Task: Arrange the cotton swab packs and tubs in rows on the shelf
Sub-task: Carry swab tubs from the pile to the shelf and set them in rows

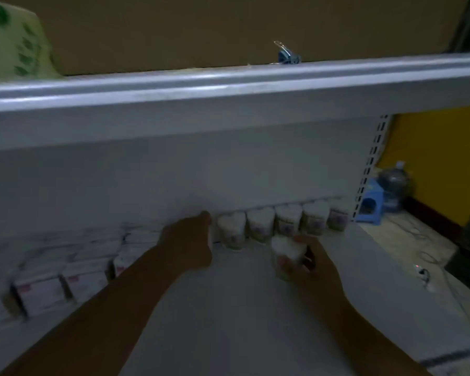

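**Tub being gripped in front of the back row**

A cotton swab tub (286, 257) is being gripped upright by the right hand (314, 263), with the fingers curled round its side. It is being held just in front of the row of tubs (288, 221) lined up against the back wall of the shelf (228, 321). The left hand (186, 240) is being held at the left end of that row, just beside the nearest tub. Whether anything is being clasped by it cannot be told through the blur. Cotton swab packs (41, 290) are being displayed in rows to the left of the left forearm. On the upper shelf (228, 85), a blue binder clip (288, 57) and a green-printed bag (11, 42) are being stored.
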